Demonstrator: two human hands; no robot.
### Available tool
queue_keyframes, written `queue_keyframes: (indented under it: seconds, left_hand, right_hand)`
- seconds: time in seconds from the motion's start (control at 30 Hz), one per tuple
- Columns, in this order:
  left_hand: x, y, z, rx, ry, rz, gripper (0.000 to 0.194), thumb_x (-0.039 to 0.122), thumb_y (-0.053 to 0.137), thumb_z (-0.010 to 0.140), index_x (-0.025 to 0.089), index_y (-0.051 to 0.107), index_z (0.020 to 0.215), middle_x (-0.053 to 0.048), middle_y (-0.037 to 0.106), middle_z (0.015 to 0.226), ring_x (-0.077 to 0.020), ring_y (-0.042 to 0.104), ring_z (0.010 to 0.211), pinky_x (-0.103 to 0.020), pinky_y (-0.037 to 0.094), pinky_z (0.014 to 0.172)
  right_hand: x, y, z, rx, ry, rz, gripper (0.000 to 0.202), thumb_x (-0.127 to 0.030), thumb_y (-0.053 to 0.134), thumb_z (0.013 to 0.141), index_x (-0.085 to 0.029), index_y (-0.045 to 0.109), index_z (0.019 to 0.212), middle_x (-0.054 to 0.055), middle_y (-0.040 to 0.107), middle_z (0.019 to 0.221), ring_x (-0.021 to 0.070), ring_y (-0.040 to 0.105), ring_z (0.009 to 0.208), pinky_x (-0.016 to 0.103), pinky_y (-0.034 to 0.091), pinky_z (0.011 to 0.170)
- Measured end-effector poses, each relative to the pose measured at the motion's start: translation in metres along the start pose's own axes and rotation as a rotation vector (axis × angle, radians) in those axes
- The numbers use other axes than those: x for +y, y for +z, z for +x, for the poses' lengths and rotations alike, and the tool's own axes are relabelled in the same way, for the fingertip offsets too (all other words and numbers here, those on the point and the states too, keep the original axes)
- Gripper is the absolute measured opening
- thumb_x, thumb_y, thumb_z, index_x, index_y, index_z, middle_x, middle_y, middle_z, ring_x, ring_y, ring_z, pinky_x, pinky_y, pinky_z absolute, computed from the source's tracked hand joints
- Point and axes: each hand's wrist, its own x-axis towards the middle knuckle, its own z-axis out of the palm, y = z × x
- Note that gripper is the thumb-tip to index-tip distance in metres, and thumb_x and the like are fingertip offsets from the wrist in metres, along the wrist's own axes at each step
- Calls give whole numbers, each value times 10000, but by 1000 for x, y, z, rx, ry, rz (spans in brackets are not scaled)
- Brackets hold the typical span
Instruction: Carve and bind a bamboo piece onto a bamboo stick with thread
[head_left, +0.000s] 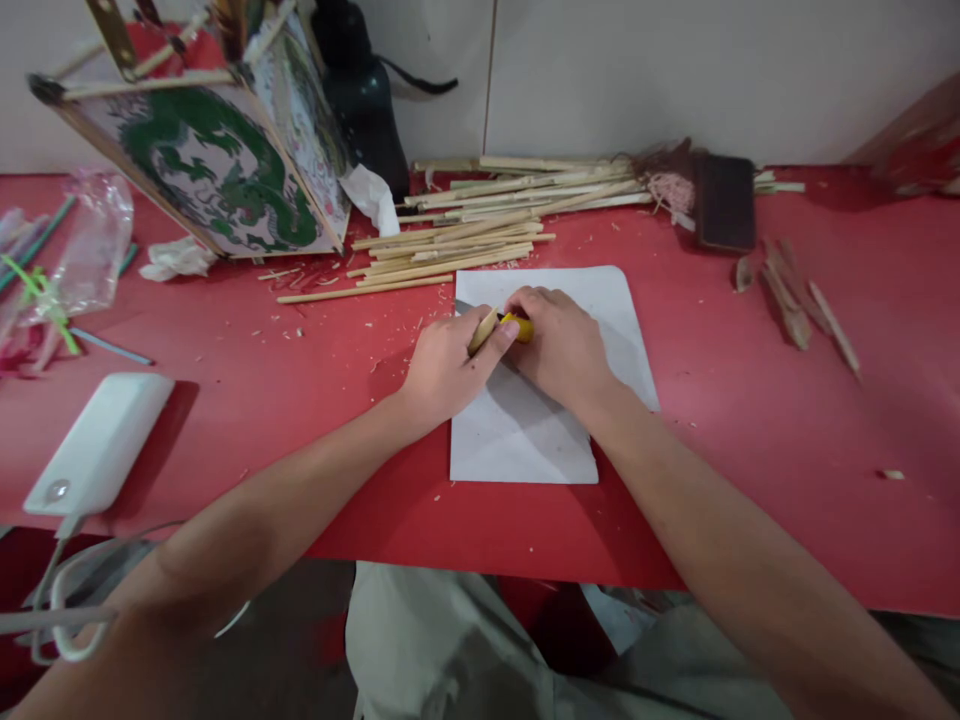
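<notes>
Both hands meet over a white sheet of paper (517,430) on the red table. My left hand (454,362) is closed round a short pale wooden piece (484,331), its thumb stretched toward the other hand. In my right hand (562,345) is a yellow-handled knife (519,327); the fingers wrap its handle and a grey blade shows at the far side of my left hand. The knife lies against or very near the wooden piece; the exact contact is hidden by the fingers. Small shavings dot the table around the paper.
Thin sticks (450,250) lie behind the paper. A dragon-patterned box (217,170) and dark bottle (367,110) stand back left. A white power bank (101,440) is left, with plastic bags (90,240) beyond. At right are a dark case (724,203) and carved wooden pieces (787,300).
</notes>
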Motion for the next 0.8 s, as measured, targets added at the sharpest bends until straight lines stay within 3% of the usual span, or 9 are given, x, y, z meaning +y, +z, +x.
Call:
queue_keyframes:
  seconds: [0.2,0.4,0.63,0.8]
  left_hand:
    - [-1,1,-1,2,-3,-13,505,555,506,1011,229,314,677,44,364,567,-116,331,527,-324,250,550]
    - [-3,0,-2,30,13,-74,403,465,467,1030,233,367,716,51,331,583,-117,346,534,-321,267,558]
    - [-5,1,-4,64,-6,-278,371,416,334,1081,227,496,806,21,467,662,-125,431,589,-313,356,599]
    - [-7,6,-4,68,-35,-375,461,542,310,1080,222,481,796,-1,571,703,-118,527,609,-281,409,580]
  right_hand:
    - [1,0,0,-56,2,-13,182,-320,622,878,-230,668,1030,78,750,1007,249,630,873,340,339,682]
    - [0,-3,1,94,55,35,260,-407,592,948,-204,671,1091,104,767,1074,269,667,943,349,387,741]
    - [-3,-7,0,146,87,74,464,-569,408,1060,-206,636,1236,99,776,1010,248,688,843,329,370,699]
    - [-1,-2,1,177,92,131,532,-661,417,1021,-197,662,1108,79,748,869,228,640,727,333,358,667]
